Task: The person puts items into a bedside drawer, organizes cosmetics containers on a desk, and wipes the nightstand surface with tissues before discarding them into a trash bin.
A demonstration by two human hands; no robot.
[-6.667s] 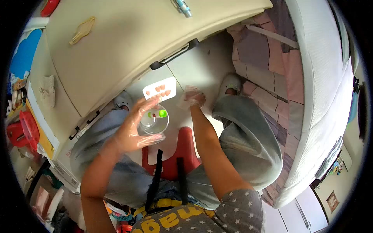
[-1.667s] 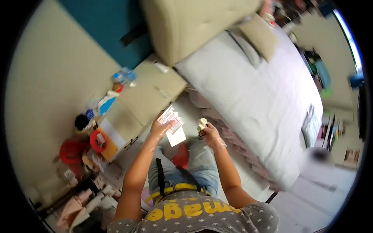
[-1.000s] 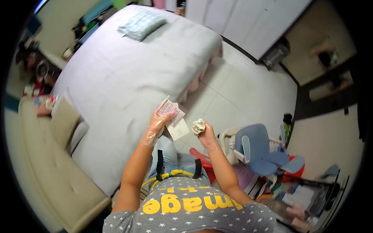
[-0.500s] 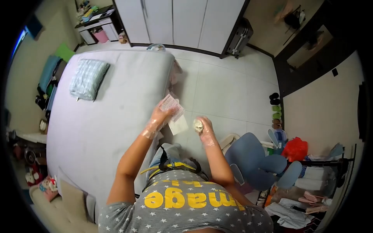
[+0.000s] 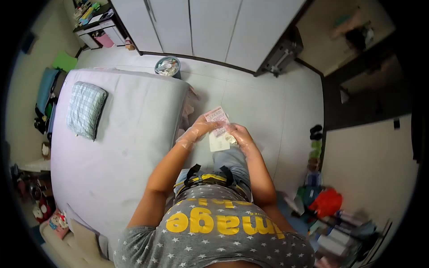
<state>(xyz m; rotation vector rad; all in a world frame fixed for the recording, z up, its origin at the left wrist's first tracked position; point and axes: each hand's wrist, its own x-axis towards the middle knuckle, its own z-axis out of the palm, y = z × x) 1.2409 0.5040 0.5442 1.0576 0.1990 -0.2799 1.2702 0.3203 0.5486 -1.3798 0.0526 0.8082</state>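
My left hand (image 5: 199,129), in a clear plastic glove, grips a pink-and-white printed paper slip (image 5: 216,114) by its left side. Below that slip hangs a pale, plain-looking paper (image 5: 218,144), seemingly in the same grip. My right hand (image 5: 241,135), gloved likewise, is closed around a crumpled whitish wad (image 5: 231,139) that looks like paper. Its thumb reaches the right edge of the printed slip, so both hands meet at the papers in front of my legs.
On my left is a bed (image 5: 129,129) with a checked pillow (image 5: 87,109). A filled waste bin (image 5: 169,68) stands past its far corner, before a white wardrobe (image 5: 210,27). Shoes (image 5: 315,134) line the right wall, near a red bag (image 5: 326,203). A suitcase (image 5: 281,53) leans by the wardrobe.
My hands have come together, the right moving in to the papers held by the left. My view has shifted, the bin now shows fully, and the blue chair has mostly left sight.
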